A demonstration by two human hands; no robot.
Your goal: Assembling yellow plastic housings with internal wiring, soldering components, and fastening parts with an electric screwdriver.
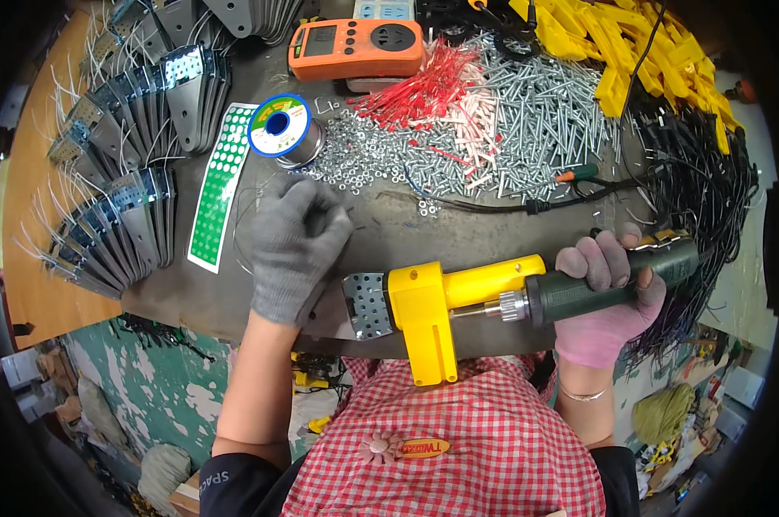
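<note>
My right hand (609, 297), in a pinkish-grey glove, is wrapped around a dark green electric screwdriver (570, 293). The driver lies level, its shaft pointing left into a yellow plastic housing (424, 314) at the table's front edge. A perforated metal plate (369, 305) sits at the housing's left end, with a grey flat part running on toward my left wrist. My left hand (296, 237), grey-gloved, has its fingers curled in above the table, just below a solder spool (279, 129) and loose nuts (352, 155). Whatever those fingers hold is hidden.
Beyond lie heaped screws (544, 112), red-tipped pieces (428, 82) and an orange meter (355, 49). Stacked grey plates with wires (131, 207) and a green dot sheet (221, 189) stand left. Yellow housings (613, 52) and black cables (700, 189) fill the right; a soldering iron (579, 173) lies nearby.
</note>
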